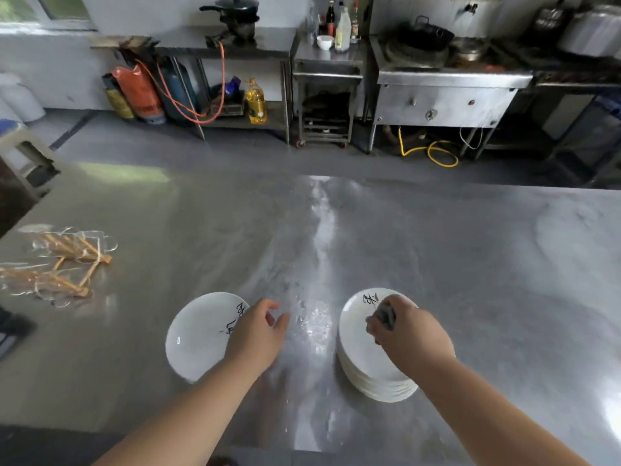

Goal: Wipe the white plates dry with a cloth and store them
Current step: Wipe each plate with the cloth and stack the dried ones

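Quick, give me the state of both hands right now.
Left hand: open, fingers loosely curled, holding nothing.
Right hand: closed around the grey cloth, over the plate stack.

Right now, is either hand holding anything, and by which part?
The right hand grips a grey cloth, bunched in its fingers, above the plate stack. The left hand holds nothing, over the edge of the single plate.

A steel worktable (437, 247) fills the foreground, streaked with glare. Across the grey floor (168, 146), steel units line a pale wall (151, 8) — a wok stove (443, 95), a small trolley (327, 72) and a bench (235, 48) with a gas cylinder (178, 92) beneath. Daylight enters a window (33, 8) at the upper left — a plastic stool (23, 146) stands below it.
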Available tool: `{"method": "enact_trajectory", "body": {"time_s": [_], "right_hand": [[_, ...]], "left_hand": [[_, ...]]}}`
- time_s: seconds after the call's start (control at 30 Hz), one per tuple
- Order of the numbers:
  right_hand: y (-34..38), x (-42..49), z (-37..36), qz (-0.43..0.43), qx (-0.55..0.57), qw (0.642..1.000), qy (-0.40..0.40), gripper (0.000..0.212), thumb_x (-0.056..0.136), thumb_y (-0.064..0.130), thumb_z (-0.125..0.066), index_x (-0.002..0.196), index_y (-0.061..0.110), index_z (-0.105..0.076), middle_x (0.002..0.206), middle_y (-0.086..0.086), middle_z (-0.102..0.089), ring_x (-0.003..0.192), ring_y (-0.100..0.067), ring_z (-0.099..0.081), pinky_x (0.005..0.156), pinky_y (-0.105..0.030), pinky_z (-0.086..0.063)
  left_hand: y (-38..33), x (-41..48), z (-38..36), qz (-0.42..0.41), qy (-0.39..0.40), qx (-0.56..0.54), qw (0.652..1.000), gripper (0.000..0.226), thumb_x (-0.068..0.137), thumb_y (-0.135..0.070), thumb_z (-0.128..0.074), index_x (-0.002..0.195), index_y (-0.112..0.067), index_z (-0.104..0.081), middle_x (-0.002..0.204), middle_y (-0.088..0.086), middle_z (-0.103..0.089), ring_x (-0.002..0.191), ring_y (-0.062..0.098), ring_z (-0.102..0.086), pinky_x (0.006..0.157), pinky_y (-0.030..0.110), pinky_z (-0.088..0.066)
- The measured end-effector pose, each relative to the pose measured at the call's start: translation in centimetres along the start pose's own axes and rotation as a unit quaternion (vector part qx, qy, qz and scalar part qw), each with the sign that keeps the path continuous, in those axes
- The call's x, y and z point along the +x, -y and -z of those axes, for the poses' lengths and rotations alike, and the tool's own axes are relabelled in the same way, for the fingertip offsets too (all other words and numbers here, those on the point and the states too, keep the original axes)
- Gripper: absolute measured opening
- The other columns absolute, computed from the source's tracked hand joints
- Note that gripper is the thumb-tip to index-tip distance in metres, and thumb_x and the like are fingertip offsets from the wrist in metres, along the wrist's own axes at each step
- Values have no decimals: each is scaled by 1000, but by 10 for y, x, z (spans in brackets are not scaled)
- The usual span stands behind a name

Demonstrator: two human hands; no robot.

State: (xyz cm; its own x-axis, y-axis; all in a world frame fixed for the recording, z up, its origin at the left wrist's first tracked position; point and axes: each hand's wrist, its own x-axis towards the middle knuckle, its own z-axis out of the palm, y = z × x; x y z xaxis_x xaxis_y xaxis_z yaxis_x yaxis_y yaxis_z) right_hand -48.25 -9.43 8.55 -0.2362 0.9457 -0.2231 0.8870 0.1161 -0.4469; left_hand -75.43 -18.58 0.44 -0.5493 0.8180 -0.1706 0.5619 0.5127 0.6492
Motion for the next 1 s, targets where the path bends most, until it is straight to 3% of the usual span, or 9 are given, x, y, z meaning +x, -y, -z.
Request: {"method": "enact_trajectory", "body": {"time_s": [0.17, 0.27, 0.37, 0.53, 0.7, 0.8, 0.9, 1.0], "right_hand": [[96, 1, -68, 42, 56, 996, 61, 18, 82, 51, -60, 86, 34, -55, 71, 24, -70, 64, -3, -63, 61, -30, -54], [137, 5, -108, 16, 78, 991, 109, 18, 77, 49, -56, 87, 34, -55, 74, 13, -72, 68, -9, -65, 63, -32, -56], [160, 11, -138, -14, 68, 988, 136, 22, 79, 52, -59, 90, 35, -52, 79, 12, -67, 70, -12, -63, 56, -30, -47], [172, 8, -177, -36, 29, 988, 145, 20, 87, 46, -63, 91, 32, -50, 79, 7, -63, 69, -18, -61, 57, -30, -46], [174, -1, -185, -69, 70, 984, 146, 8, 92, 37, -57, 90, 30, -52, 80, -1, -67, 62, -27, -61, 51, -32, -49], [177, -7, -174, -84, 113, 983, 117, 6, 92, 34, -56, 88, 31, -54, 74, -3, -69, 59, -30, -64, 46, -38, -52], [186, -12, -155, -107, 187, 972, 92, 4, 89, 31, -59, 86, 34, -58, 65, -3, -69, 48, -26, -62, 37, -36, -50], [202, -15, -126, -89, 226, 967, 71, 10, 89, 34, -62, 83, 41, -60, 62, 1, -71, 43, -16, -61, 40, -31, -50]], "left_hand": [[94, 10, 72, 91, -51, 24, 994, 20, 94, -43, -68, 111, -34, -65, 82, -14, -63, 75, 11, -61, 69, 29, -45], [142, 15, 103, 122, -70, 60, 988, 19, 93, -44, -67, 107, -32, -62, 87, -10, -65, 85, 23, -64, 76, 34, -52], [171, 22, 117, 118, -39, 84, 989, 26, 93, -53, -62, 107, -32, -57, 96, -5, -67, 90, 26, -66, 78, 36, -55], [187, 31, 116, 76, 30, 106, 991, 31, 95, -47, -60, 80, -25, -44, 76, -5, -62, 71, 24, -59, 62, 34, -47], [185, 39, 122, 46, 75, 113, 990, 31, 97, -41, -53, 74, -24, -38, 70, -4, -55, 58, 16, -47, 50, 31, -30], [175, 40, 131, 29, 87, 58, 994, 31, 92, -45, -50, 73, -25, -37, 67, -4, -53, 56, 17, -45, 50, 32, -33], [151, 41, 151, 48, 116, -105, 986, 26, 87, -47, -56, 76, -27, -44, 72, -3, -58, 59, 15, -59, 57, 40, -57], [119, 42, 183, 91, 170, -358, 914, 17, 74, -41, -69, 86, -32, -62, 99, 9, -71, 79, 22, -75, 67, 46, -65]]}}
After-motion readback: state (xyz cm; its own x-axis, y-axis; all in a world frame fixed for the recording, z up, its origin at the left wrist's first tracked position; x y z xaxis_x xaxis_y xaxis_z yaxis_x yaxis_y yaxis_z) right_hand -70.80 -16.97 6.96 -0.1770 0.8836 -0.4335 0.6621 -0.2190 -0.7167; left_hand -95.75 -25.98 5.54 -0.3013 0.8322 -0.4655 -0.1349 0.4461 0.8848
